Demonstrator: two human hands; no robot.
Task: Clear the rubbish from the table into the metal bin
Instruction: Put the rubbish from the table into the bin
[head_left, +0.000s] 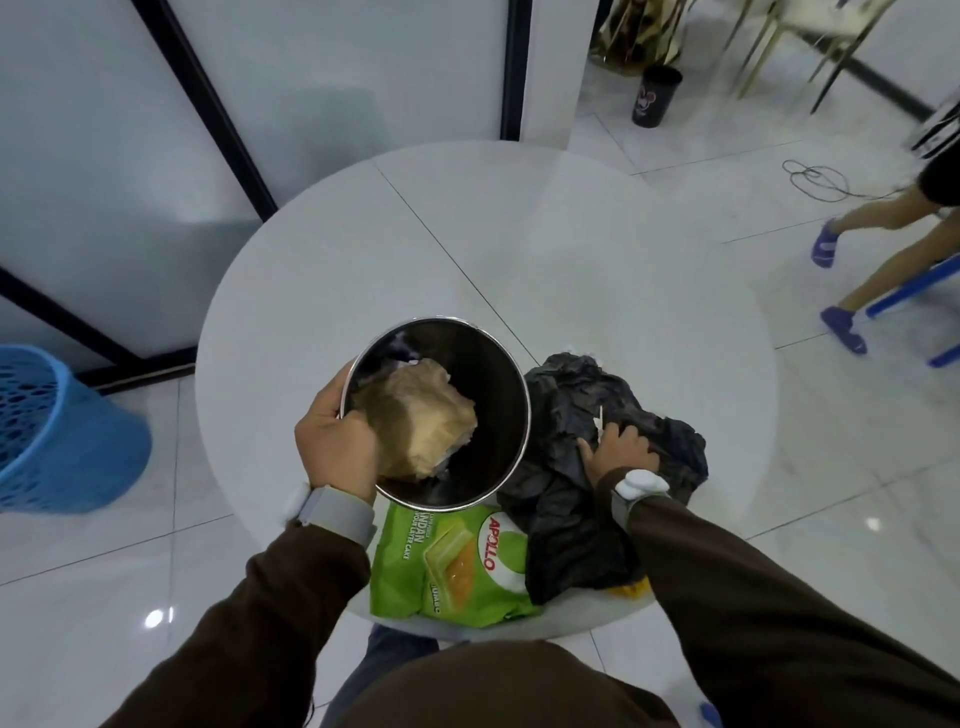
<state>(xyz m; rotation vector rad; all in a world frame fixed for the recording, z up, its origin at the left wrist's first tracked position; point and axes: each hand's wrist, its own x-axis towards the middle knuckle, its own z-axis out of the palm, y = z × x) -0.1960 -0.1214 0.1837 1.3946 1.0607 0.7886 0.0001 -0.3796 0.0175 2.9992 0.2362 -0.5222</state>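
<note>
My left hand (335, 439) grips the rim of the shiny metal bin (501, 384), which is held over the near part of the round white table (415, 244). A crumpled beige paper bag (415, 423) lies inside the bin. To the right of the bin my right hand (621, 449) rests on a crumpled black plastic bag (566, 514), fingers curled into its folds. A green Apollo snack packet (447, 566) lies flat at the table's near edge, partly under the bin. A yellow scrap (631, 587) peeks from under the black bag.
A blue plastic basket (57, 431) stands on the floor at the left. A small black bin (654, 96) sits on the floor beyond the table. Another person's legs (872, 244) and a blue chair are at the right, near a loose cable.
</note>
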